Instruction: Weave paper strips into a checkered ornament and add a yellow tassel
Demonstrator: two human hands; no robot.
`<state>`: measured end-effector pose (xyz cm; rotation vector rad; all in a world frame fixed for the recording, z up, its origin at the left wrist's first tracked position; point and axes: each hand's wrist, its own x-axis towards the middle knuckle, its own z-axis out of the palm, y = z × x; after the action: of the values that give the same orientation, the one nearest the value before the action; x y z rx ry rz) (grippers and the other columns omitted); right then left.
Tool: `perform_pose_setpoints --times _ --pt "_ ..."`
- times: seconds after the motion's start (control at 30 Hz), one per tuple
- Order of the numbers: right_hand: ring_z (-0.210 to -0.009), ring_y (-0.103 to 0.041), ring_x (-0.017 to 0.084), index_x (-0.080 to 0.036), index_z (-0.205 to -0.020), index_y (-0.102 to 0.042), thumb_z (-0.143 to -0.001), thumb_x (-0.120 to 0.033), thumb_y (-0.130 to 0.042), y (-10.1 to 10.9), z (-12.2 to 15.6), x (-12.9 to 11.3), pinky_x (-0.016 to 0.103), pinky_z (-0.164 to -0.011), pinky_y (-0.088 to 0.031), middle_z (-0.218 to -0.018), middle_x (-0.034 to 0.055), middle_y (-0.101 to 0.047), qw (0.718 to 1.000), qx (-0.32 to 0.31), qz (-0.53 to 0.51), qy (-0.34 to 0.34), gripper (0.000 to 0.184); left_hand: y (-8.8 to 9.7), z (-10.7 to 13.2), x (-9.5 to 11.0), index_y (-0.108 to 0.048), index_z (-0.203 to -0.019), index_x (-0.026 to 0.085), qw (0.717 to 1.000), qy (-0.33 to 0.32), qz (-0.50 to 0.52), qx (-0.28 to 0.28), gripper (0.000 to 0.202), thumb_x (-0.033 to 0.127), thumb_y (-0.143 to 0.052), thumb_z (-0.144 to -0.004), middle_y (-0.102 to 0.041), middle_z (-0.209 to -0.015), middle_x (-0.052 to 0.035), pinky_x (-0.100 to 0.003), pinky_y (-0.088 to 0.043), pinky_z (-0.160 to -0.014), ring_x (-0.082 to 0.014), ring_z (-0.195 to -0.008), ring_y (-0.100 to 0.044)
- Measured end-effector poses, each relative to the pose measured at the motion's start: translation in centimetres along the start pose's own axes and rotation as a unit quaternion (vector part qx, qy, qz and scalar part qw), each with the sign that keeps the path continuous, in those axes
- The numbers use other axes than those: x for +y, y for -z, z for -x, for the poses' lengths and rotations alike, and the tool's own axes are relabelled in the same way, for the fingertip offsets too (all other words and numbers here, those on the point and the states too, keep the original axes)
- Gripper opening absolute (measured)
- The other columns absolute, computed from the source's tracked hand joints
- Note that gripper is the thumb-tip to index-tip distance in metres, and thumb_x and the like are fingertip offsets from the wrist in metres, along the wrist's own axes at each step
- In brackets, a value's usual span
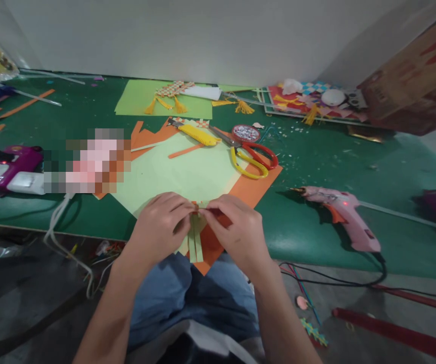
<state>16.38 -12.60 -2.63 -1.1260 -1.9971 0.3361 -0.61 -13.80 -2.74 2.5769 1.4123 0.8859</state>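
Observation:
My left hand (166,220) and my right hand (235,220) meet over the front of the table, fingertips pinched close together. Between them they hold light green paper strips (195,241), whose lower ends hang down toward my lap. A bit of orange shows among the strips at the fingertips; its exact weave is partly hidden. Under the hands lies a pale green paper sheet (187,174) on top of orange paper (259,188). Scissors (253,156) with one red and one yellow handle rest on the sheet, near a yellow utility knife (198,135).
A pink glue gun (342,207) with a lit red light lies at the right, its cord dropping over the edge. Behind the scissors stands a round dish (245,133) of small pieces. Purple power socket (11,167) is at left. A cardboard box (415,71) stands back right.

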Motion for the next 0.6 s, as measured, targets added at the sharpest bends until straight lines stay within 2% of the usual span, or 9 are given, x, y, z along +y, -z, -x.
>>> perform_pose_setpoints --times 0.17,0.4,0.6 --pt "-0.063 -0.057 0.012 -0.019 -0.074 -0.059 -0.085 -0.018 -0.058 -0.07 0.08 0.09 0.024 -0.058 -0.045 -0.068 0.001 -0.063 1.0 -0.004 -0.006 -0.007 0.011 0.21 -0.11 0.29 -0.063 -0.088 0.015 1.0 0.011 0.011 -0.002 0.016 0.012 -0.049 -0.083 -0.069 -0.088 -0.0081 -0.039 -0.052 -0.081 -0.0209 -0.086 -0.061" --pt "-0.064 -0.06 0.01 -0.019 -0.075 -0.061 -0.084 -0.019 -0.062 0.43 0.43 0.24 0.022 -0.061 -0.049 -0.071 0.0 -0.065 0.995 -0.021 -0.093 -0.002 0.009 0.15 -0.06 0.17 -0.063 -0.091 0.016 1.0 0.0 -0.011 -0.004 0.018 0.009 -0.048 -0.083 -0.068 -0.088 -0.0072 -0.036 -0.052 -0.077 -0.0196 -0.083 -0.061" --pt "-0.066 -0.062 0.012 -0.02 -0.076 -0.064 -0.084 -0.019 -0.06 0.57 0.41 0.12 0.024 -0.063 -0.051 -0.072 0.0006 -0.068 0.994 -0.026 -0.102 -0.008 0.01 0.19 -0.16 0.2 -0.062 -0.092 0.015 1.0 0.001 -0.009 -0.006 0.015 0.011 -0.05 -0.084 -0.069 -0.09 -0.0081 -0.037 -0.052 -0.078 -0.0206 -0.085 -0.061"
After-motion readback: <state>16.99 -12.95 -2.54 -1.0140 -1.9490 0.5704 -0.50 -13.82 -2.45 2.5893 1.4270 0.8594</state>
